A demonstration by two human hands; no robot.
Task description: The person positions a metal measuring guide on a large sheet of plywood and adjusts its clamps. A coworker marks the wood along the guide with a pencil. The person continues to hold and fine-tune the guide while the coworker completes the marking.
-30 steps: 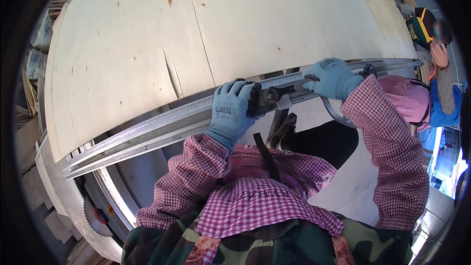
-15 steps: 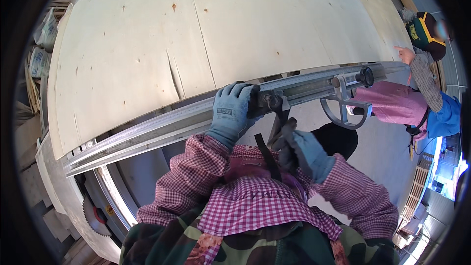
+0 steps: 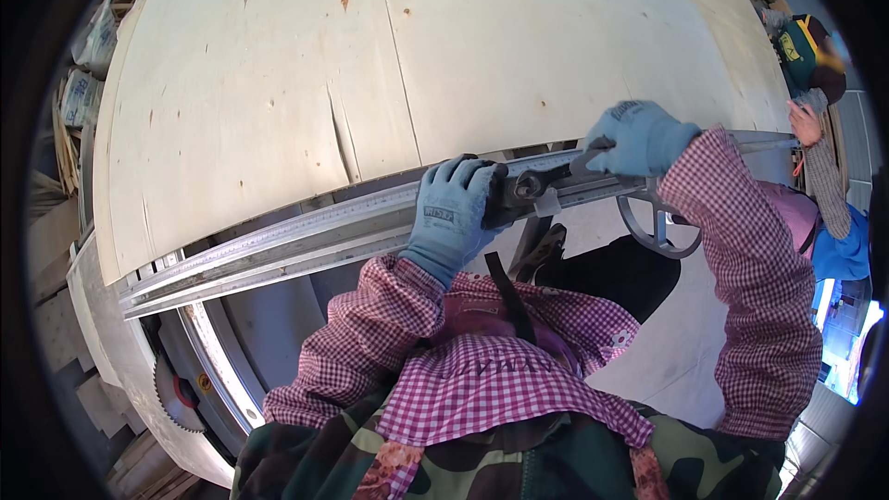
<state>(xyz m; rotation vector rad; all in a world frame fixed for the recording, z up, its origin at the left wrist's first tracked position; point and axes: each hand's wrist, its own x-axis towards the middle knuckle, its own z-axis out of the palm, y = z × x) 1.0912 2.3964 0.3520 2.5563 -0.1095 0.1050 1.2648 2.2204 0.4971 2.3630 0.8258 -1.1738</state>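
Observation:
My left hand (image 3: 452,208), in a blue and black work glove, is closed round a black block (image 3: 498,202) on the long metal fence rail (image 3: 278,245). A dark wrench-like lever (image 3: 558,172) runs right from a round fitting beside that block. My right hand (image 3: 641,139), gloved alike, is closed on the lever's far end, above the rail. Its fingertips are partly hidden. Beyond the rail lies a wide pale plywood sheet (image 3: 278,65) with knots and a dark split. Under my right hand a curved metal bracket (image 3: 659,239) hangs from the rail.
A toothed circular saw blade (image 3: 171,398) shows at the lower left, beside a metal track (image 3: 218,366). Another person's hand (image 3: 806,123) is at the sheet's right edge. Timber offcuts (image 3: 69,130) and bags are piled on the left.
My right hand has moved up and right from near my apron to above the rail. The lever has swung from pointing toward me to pointing right. My left hand keeps its hold.

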